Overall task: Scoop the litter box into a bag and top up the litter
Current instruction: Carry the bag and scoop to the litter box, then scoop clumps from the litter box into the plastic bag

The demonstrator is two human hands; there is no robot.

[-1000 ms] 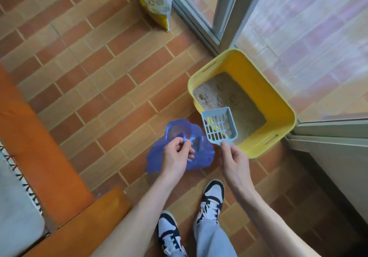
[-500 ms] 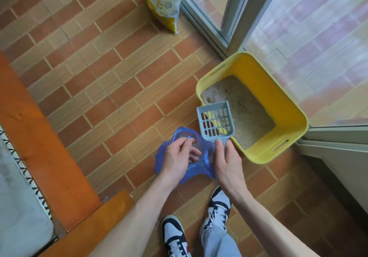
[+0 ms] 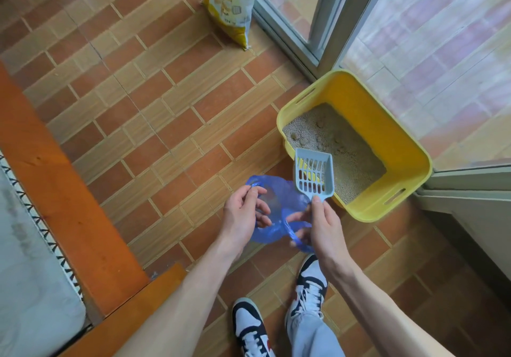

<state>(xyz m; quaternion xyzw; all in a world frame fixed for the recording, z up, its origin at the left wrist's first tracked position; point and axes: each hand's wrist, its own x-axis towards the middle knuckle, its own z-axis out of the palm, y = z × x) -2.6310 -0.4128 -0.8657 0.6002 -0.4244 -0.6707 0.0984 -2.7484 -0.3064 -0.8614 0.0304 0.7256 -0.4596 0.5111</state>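
Head: hands point(image 3: 279, 218) hold bag point(image 3: 276, 207), scoop point(image 3: 313, 175).

Two bare forearms reach forward and down; left hand point(image 3: 240, 213) pinches with curled fingers, right hand point(image 3: 322, 225) grips, fingers curled.

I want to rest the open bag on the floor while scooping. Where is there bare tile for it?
Bare tile lies left of the yellow litter box, between it and the orange wooden step, and up toward the litter sack. It is crowded near the shoes, and the box sits tight against the glass door frame.
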